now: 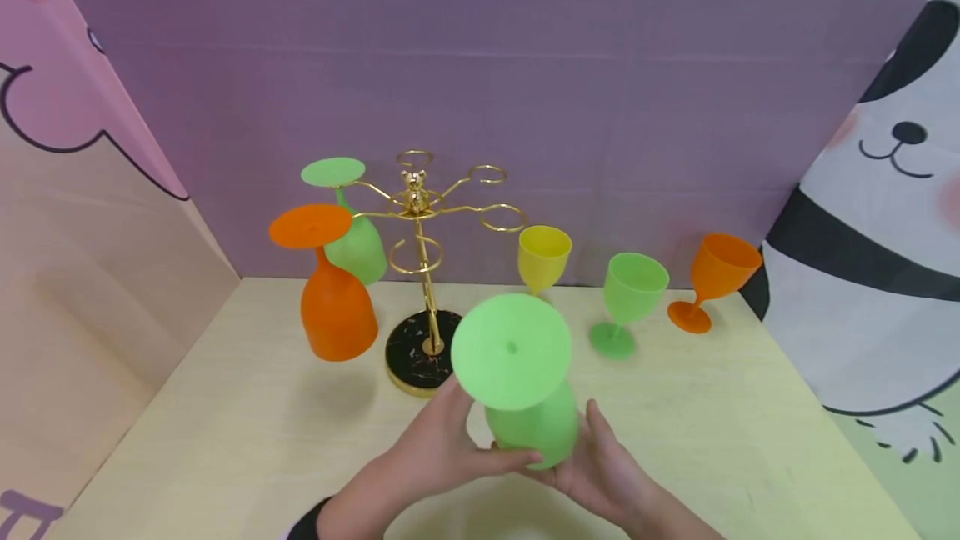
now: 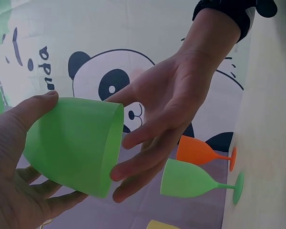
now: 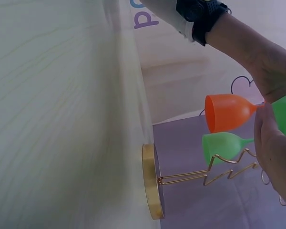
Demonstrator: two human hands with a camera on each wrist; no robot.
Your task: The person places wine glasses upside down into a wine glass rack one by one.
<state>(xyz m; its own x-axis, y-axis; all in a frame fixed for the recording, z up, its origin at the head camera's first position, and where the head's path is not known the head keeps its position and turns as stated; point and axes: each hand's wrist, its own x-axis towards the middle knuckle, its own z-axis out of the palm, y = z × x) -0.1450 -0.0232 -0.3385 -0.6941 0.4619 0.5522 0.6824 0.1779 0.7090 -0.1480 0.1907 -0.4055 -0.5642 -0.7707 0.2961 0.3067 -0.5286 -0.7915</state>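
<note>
Upside down over the table, a light green plastic goblet [image 1: 512, 352] is held by the left hand [image 1: 438, 448], its round foot facing up. In the left wrist view, the left hand's thumb lies on one side of the green bowl [image 2: 71, 143] and its fingers wrap the other. The right hand [image 1: 603, 473] is beside the bowl, and its extended fingers [image 2: 148, 164] are right at the rim. Behind them stands a gold goblet rack [image 1: 427, 273] with ring-ended arms. An orange goblet [image 1: 337, 315] and another green goblet [image 1: 358, 248] hang inverted on its left arms.
A yellow goblet [image 1: 544, 257], a green goblet [image 1: 634, 290] and an orange goblet [image 1: 723, 265] stand upright at the back right of the pale table [image 1: 720, 423]. The rack's round black base [image 1: 411, 352] sits left of the hands. A purple cloth backdrop [image 1: 525, 90] closes the rear.
</note>
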